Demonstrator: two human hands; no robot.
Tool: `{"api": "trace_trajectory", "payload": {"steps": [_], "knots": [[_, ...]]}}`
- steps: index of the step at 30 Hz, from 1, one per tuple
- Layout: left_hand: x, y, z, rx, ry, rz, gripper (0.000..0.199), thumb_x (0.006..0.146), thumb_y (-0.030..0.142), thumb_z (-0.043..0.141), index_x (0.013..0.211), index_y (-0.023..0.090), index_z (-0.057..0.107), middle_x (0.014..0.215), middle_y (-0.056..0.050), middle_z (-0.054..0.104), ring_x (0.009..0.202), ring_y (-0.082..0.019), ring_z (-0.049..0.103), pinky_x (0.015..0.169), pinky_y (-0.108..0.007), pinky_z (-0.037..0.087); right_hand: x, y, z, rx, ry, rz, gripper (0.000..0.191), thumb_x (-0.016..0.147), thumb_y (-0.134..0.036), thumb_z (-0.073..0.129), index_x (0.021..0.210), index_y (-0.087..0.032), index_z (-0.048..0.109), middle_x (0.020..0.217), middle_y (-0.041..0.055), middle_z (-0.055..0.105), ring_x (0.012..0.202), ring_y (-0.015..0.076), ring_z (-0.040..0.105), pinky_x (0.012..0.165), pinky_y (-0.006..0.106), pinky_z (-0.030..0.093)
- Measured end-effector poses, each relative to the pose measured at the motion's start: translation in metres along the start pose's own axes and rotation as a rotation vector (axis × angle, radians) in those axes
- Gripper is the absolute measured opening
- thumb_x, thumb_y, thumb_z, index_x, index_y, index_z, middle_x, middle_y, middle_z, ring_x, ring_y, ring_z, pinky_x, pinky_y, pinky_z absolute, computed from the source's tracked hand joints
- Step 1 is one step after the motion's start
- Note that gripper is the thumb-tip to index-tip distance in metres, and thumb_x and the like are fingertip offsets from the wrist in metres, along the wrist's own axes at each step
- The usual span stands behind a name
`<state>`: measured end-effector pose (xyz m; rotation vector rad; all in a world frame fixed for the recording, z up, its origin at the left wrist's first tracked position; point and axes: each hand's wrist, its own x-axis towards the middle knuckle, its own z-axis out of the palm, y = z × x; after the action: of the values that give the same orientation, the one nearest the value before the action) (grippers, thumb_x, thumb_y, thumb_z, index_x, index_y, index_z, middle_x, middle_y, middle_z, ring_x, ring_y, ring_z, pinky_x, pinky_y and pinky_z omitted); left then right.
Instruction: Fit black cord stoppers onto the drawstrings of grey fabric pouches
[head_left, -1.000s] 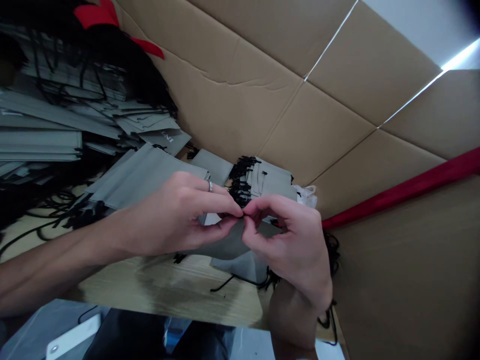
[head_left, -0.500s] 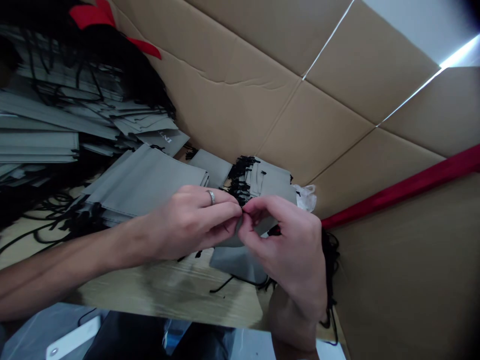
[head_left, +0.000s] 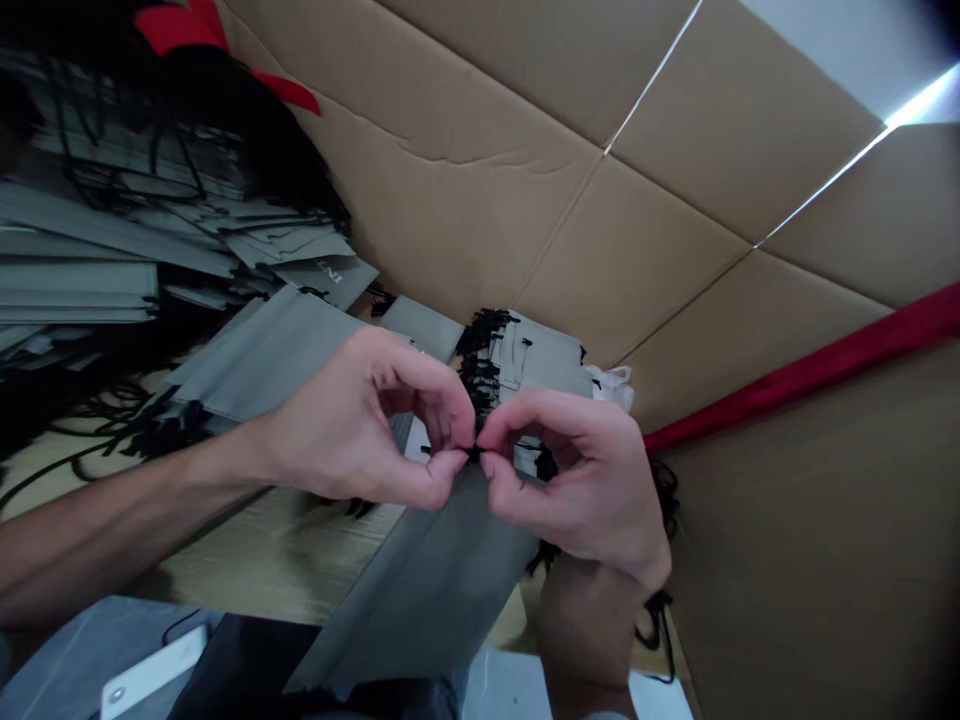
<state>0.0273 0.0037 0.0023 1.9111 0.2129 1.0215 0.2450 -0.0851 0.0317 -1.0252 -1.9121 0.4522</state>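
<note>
My left hand and my right hand meet fingertip to fingertip, each with thumb and forefinger pinched on a short bit of black cord. Below them a flat grey drawstring pouch slants down over the table edge toward my lap. Whether the cord is knotted between my fingers is hidden. Just behind my hands lies a pile of grey pouches with bunched black cord ends. Left of it, partly behind my left hand, more grey pouches are stacked.
A tall heap of grey pouches with black cords fills the left side. Brown cardboard walls the back and right, crossed by a dark red strip. Crumpled clear plastic sits by the pile. Wooden tabletop shows in front.
My left hand has rolled over, opening a loop between thumb and forefinger. The grey pouch now extends down toward my lap, covering the pouch and loose cord seen lower on the table.
</note>
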Motion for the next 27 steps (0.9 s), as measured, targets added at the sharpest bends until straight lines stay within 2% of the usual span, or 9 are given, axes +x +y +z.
{"api": "trace_trajectory", "payload": {"steps": [6,11,14,17,20,24,27], "knots": [[0.000,-0.001,0.001,-0.058,-0.015,-0.039,0.006,0.079,0.010,0.077,0.082,0.012,0.082,0.071,-0.003,0.081,0.060,-0.011,0.072,0.061,-0.016,0.063,0.005,0.006,0.000,0.228,-0.057,0.137,0.019,0.078,-0.004,0.080,0.086,-0.020,0.083,0.080,-0.0030,0.081,0.069,0.0094,0.073,0.066,0.017,0.062],[0.003,-0.004,-0.002,-0.055,-0.031,-0.004,0.008,0.082,0.009,0.075,0.084,0.014,0.082,0.072,-0.001,0.082,0.061,-0.011,0.074,0.061,-0.017,0.065,0.008,0.011,-0.002,0.306,-0.076,0.180,0.016,0.078,-0.006,0.084,0.086,-0.021,0.084,0.079,-0.0024,0.082,0.069,0.0106,0.072,0.065,0.018,0.062],[0.002,-0.004,-0.006,0.059,0.004,0.058,0.012,0.085,0.007,0.081,0.089,0.017,0.085,0.077,0.001,0.085,0.065,-0.011,0.077,0.066,-0.015,0.064,0.006,0.007,-0.002,0.186,-0.005,0.209,0.016,0.080,-0.007,0.082,0.086,-0.022,0.084,0.080,-0.0031,0.082,0.069,0.0107,0.074,0.064,0.018,0.062],[-0.003,-0.004,-0.006,0.397,0.066,0.271,0.012,0.096,0.009,0.084,0.097,0.021,0.087,0.088,0.001,0.090,0.070,-0.010,0.082,0.070,-0.014,0.061,0.000,-0.002,0.001,-0.060,0.071,0.191,0.016,0.084,-0.007,0.078,0.090,-0.022,0.083,0.081,-0.0042,0.083,0.070,0.0108,0.076,0.067,0.019,0.062],[-0.008,-0.006,-0.005,0.651,0.096,0.458,0.011,0.106,0.013,0.079,0.103,0.021,0.084,0.098,-0.002,0.093,0.076,-0.012,0.086,0.074,-0.018,0.062,-0.005,-0.009,0.004,-0.277,0.111,0.072,0.015,0.089,-0.007,0.075,0.093,-0.020,0.082,0.083,-0.0038,0.083,0.072,0.0105,0.077,0.071,0.020,0.063],[-0.012,-0.012,-0.002,0.724,0.115,0.500,0.007,0.109,0.015,0.078,0.107,0.021,0.079,0.099,-0.001,0.091,0.078,-0.013,0.085,0.076,-0.022,0.062,-0.007,-0.010,0.005,-0.399,0.084,-0.073,0.014,0.097,-0.008,0.071,0.095,-0.017,0.081,0.088,-0.0002,0.083,0.080,0.0121,0.079,0.078,0.021,0.064],[-0.012,-0.017,-0.001,0.729,0.142,0.497,0.007,0.108,0.014,0.078,0.106,0.021,0.078,0.097,0.001,0.090,0.075,-0.012,0.083,0.073,-0.023,0.060,-0.005,-0.008,0.005,-0.412,0.068,-0.085,0.012,0.100,-0.011,0.072,0.099,-0.017,0.082,0.093,0.0014,0.084,0.085,0.0136,0.080,0.082,0.023,0.065]]}}
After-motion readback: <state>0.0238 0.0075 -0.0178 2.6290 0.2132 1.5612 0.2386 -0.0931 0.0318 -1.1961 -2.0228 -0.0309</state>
